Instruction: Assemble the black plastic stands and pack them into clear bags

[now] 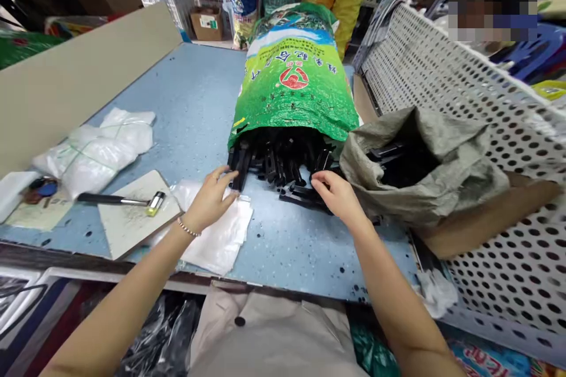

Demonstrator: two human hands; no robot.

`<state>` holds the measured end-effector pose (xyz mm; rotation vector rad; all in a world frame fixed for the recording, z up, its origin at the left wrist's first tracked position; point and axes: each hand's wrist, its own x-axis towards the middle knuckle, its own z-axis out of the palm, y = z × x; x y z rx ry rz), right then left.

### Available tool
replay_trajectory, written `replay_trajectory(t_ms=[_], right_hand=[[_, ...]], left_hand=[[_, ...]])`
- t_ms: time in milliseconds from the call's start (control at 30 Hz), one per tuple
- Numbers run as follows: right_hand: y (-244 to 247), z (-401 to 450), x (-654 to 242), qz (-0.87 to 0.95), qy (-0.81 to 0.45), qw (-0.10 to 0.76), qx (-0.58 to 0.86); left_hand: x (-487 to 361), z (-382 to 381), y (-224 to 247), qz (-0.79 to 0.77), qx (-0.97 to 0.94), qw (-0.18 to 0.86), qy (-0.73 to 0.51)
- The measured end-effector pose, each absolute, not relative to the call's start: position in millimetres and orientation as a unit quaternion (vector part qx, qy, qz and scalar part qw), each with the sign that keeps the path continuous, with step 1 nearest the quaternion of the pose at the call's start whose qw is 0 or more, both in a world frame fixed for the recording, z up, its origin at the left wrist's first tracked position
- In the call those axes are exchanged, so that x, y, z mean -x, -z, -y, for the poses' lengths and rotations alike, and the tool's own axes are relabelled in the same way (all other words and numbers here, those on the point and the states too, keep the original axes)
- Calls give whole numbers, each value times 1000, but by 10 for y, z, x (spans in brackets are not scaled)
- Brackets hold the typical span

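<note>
Fingers of the left hand curve half open on the black plastic parts, right hand likewise, and whether either grips, I can't tell! Those parts spill from a green woven sack across a speckled blue table, beside a folded white plastic bag; to the right, a grey woven sack holds more.

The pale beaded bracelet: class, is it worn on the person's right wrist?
No, the pale beaded bracelet sits on the left wrist, just behind the left hand.
</note>
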<state>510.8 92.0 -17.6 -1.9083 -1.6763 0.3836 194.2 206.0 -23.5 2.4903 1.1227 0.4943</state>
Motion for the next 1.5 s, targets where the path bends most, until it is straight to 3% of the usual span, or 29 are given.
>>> replay_trajectory(t_ms=[167, 333, 467, 633, 767, 900, 1033, 1200, 1333, 1500], right_hand=[[502, -704, -4885, 669, -33, 110, 734], [591, -813, -4755, 636, 13, 87, 767], [493, -754, -4640, 631, -32, 174, 756], [456, -390, -4296, 566, -242, 437, 656], [419, -151, -4225, 505, -335, 535, 589], [340, -79, -4381, 569, -246, 483, 618], [344, -125, -4453, 662, -183, 421, 592], [430, -263, -4397, 574, -340, 466, 581], [333, -253, -4345, 554, -377, 464, 579], [205, -34, -4198, 776, -174, 277, 539]], left_hand=[[-1932, -1385, 317, -350, -889, 236, -176], [-2030, -987, 424, -350, -860, 304, -215], [-2166, -770, 470, -361, -813, 379, -253], [-2555, -630, 416, -327, -703, 557, -297], [-2717, -586, 266, -319, -723, 541, -288], [-2658, -490, 132, -389, -781, 433, -228], [-2610, -399, 61, -418, -802, 394, -167], [-2621, -447, 69, -441, -800, 378, -150], [-2596, -628, 85, -438, -700, 518, -221], [-2576, -825, 108, -441, -476, 712, -267]])
